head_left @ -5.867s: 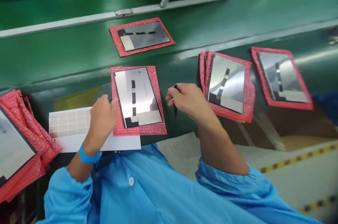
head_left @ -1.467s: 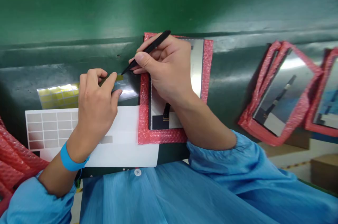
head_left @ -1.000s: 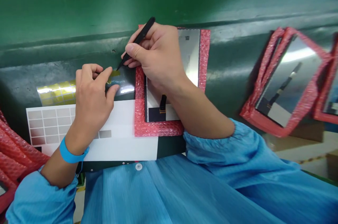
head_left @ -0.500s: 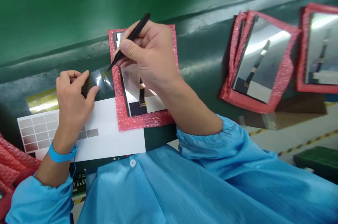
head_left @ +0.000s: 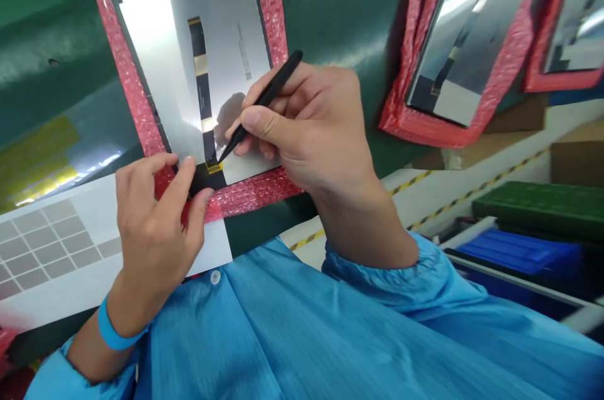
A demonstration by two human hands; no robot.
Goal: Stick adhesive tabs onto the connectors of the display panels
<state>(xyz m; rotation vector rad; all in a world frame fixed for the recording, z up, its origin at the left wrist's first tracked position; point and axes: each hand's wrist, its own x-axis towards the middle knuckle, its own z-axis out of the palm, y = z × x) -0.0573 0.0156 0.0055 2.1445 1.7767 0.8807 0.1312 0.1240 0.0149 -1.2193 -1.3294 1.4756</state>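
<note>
My right hand (head_left: pixel 316 129) grips a black pen-shaped pointed tool (head_left: pixel 274 88) between thumb and fingers. Its tip is at the yellow-gold end (head_left: pixel 214 168) of a dark flex cable (head_left: pixel 202 88), which runs along the silvery back of a display panel (head_left: pixel 236 4). I cannot tell whether the tip presses on it. At the panel's lower left corner is my left hand (head_left: pixel 158 217), thumb and forefinger apart over the dark corner patch (head_left: pixel 201 181); the fingertips appear to rest there. Pink bubble wrap (head_left: pixel 271 10) lies under the panel.
White sheets of grey square labels (head_left: pixel 51 236) and a yellow strip (head_left: pixel 42 155) lie left. More panels (head_left: pixel 472 35) on pink bubble wrap sit to the right. Beyond the green table (head_left: pixel 330 22) are a blue bin (head_left: pixel 523 255) and a green block-like object (head_left: pixel 542 208).
The tool's tip has moved from the panel's left edge to the lower end of the flex cable. My left hand has shifted right, from the label sheets to the panel corner. The view has shifted.
</note>
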